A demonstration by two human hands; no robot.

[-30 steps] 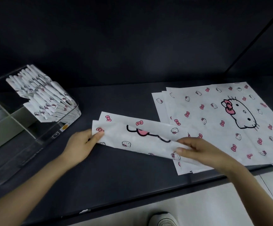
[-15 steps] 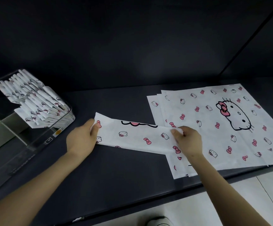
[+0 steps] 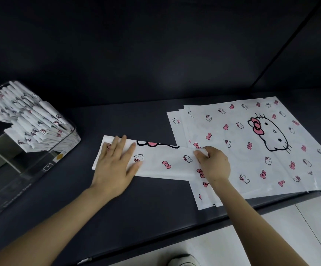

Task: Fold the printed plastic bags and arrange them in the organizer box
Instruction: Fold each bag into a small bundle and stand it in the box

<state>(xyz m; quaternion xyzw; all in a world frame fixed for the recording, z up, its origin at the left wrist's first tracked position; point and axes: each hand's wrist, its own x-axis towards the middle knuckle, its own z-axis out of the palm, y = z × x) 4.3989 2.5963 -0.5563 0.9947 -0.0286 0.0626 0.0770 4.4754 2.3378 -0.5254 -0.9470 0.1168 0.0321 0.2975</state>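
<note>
A white plastic bag printed with cat faces and pink bows lies folded into a long strip (image 3: 161, 160) on the dark table. My left hand (image 3: 115, 164) lies flat on the strip's left end, fingers spread and straight. My right hand (image 3: 213, 164) pinches the strip's right end, where it overlaps a stack of flat, unfolded bags (image 3: 255, 143) at the right. A clear organizer box (image 3: 40, 169) stands at the left, and several folded bags (image 3: 31, 121) lean upright in its far compartment.
The dark table (image 3: 155, 204) has its front edge just below my forearms, with a pale floor and the toe of a shoe (image 3: 182, 261) beyond it. A dark wall rises behind. The flat stack reaches the table's front right edge.
The near long edge of the bag was folded over away from me, making a narrower strip. My left hand went from holding the left corner to lying flat on it; my right hand slid to the right end.
</note>
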